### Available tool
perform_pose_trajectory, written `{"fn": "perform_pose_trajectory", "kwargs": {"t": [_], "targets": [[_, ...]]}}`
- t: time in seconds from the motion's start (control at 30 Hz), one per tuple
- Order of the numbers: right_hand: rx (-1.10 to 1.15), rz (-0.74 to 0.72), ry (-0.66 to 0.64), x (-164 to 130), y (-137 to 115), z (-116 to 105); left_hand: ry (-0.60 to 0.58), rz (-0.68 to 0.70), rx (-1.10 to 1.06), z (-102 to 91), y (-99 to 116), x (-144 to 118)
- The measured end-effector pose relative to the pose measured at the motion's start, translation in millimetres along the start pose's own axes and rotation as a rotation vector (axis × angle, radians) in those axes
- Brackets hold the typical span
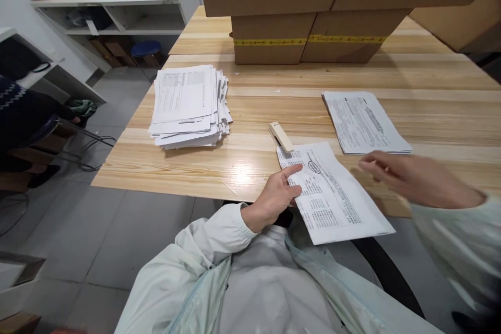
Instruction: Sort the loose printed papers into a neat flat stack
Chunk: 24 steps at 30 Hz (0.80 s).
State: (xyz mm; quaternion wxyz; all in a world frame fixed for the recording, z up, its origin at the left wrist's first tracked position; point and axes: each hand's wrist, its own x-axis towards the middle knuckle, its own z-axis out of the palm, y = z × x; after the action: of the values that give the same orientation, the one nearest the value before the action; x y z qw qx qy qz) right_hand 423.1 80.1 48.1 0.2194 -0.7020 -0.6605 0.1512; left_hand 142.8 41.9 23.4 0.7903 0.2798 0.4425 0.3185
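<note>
Sheet: the printed sheet (pixel 336 203) lies at a slant at the near side of the desk (pixel 266 94), its lower part out past the edge; whether it is a single leaf or several, I cannot tell.
Left hand: the left hand (pixel 274 193) pinches the sheet's left edge.
Right hand: the right hand (pixel 418 177) is bent at the fingers and blurred near the right pile (pixel 368 122); I cannot tell whether it grips anything.
Slip risk: only one side is visibly held, so a loosened pinch could let the overhanging part drag the sheet lapward.
Crease risk: pressing on the unsupported part could fold it over the desk's edge.
Stapler snag: the stapler (pixel 282 137) meets the sheet's top left corner; a sideways pull might catch the paper or shift the tool.
Right pile: a careless knuckle or sleeve (pixel 450 240) could skew it.
Left pile: the left pile (pixel 183 102) has ragged edges, so a bump could spread it.
</note>
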Motion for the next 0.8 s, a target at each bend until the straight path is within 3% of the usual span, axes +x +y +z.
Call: {"fn": "perform_pose_trajectory", "kwargs": {"t": [0.07,0.13,0.2,0.3,0.4,0.5,0.6,0.8], "targets": [[-0.307,-0.003,-0.111,16,-10,-24,0.007,-0.002,0.003,-0.4,1,1],[-0.390,-0.200,0.031,32,-37,-32,0.010,-0.006,-0.001,-0.1,1,1],[-0.249,-0.499,0.125,48,-72,-16,0.015,-0.022,-0.002,0.4,2,2],[-0.031,-0.754,0.144,72,-122,43,0.014,-0.037,0.007,0.1,3,4],[0.007,-0.826,0.084,93,-149,109,0.011,-0.036,0.003,-1.5,2,6],[-0.007,-0.812,0.002,102,-155,150,0.010,-0.045,-0.013,-3.2,2,7],[-0.035,-0.785,0.000,98,-154,164,-0.006,-0.038,-0.004,-3.8,1,8],[-0.034,-0.761,0.105,92,-155,161,-0.011,-0.018,0.010,-2.2,1,12]]}}
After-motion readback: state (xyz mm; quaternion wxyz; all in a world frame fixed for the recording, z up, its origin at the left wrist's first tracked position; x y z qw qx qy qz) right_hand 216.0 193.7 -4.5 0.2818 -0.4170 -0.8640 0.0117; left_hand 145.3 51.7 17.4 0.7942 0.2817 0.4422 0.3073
